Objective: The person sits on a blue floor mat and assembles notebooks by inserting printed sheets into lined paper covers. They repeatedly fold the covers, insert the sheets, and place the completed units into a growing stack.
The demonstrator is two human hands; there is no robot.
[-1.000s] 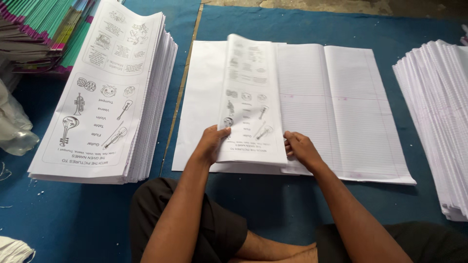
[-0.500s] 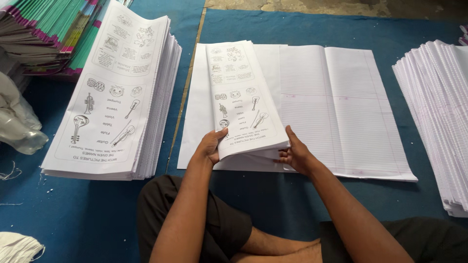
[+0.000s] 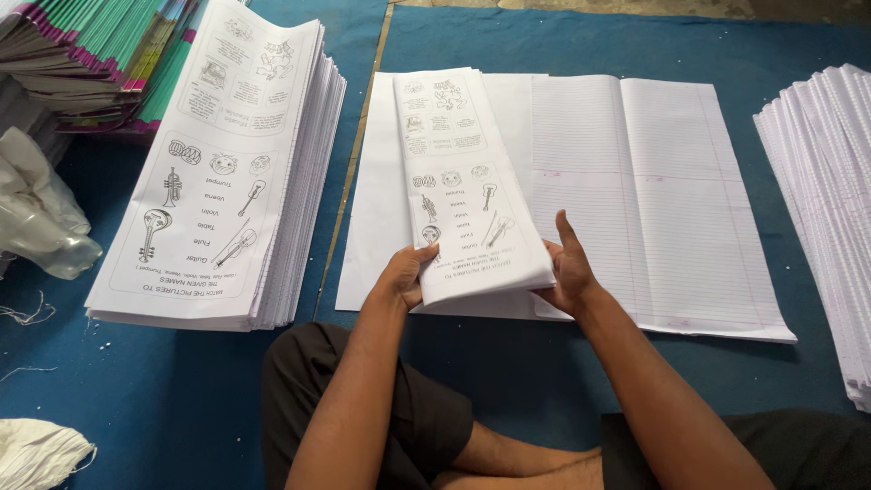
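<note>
Centrally in the frame, a folded printed bundle (image 3: 467,191) of white sheets, bearing line drawings of musical instruments, sits between both hands. Its near end is raised slightly above the ruled sheets (image 3: 653,200) that lie opened flat on the blue floor mat (image 3: 181,399).

Left hand (image 3: 406,275): fingers clamped on the bundle's lower left corner, thumb on the top face, remaining fingers curled underneath. The forearm rises from the lower centre of the frame.

Right hand (image 3: 567,268): set against the bundle's lower right edge, thumb extended upward alongside the edge, palm under the bundle's corner. Whether the remaining fingers close on it cannot be told, as the paper hides them. The forearm enters from the lower right.

At the left of the frame, a tall stack of printed sheets (image 3: 227,172) with the same drawings rests on the mat, well apart from the hands. At the right edge lies a stack of plain white sheets (image 3: 821,200). At upper left, a pile of coloured-edge books (image 3: 82,54).
</note>
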